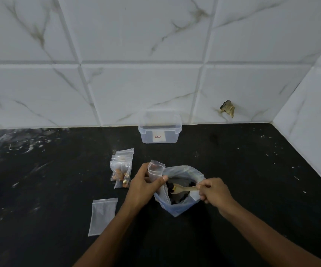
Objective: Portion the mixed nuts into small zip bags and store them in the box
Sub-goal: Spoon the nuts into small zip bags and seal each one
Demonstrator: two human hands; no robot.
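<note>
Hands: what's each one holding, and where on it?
Left hand grips a small zip bag around its lower half, mouth up and open. Right hand pinches a wooden spoon by the handle end, its bowl down inside the big nut bag.

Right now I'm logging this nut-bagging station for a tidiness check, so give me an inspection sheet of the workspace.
Surface: black counter, pale specks and smears on it.
Job's things: big nut bag open; wooden spoon dipped inside; small zip bag held open and unfilled beside it; filled bags piled to the left; one empty bag lying flat; clear box by the wall, lid off, no bags in it.
Clutter: nothing seen.
Grips: left hand holds the small zip bag; right hand pinches the spoon handle.
Cables: nothing seen.
Surroundings: marbled wall tiles, with a broken hole at the right.
</note>
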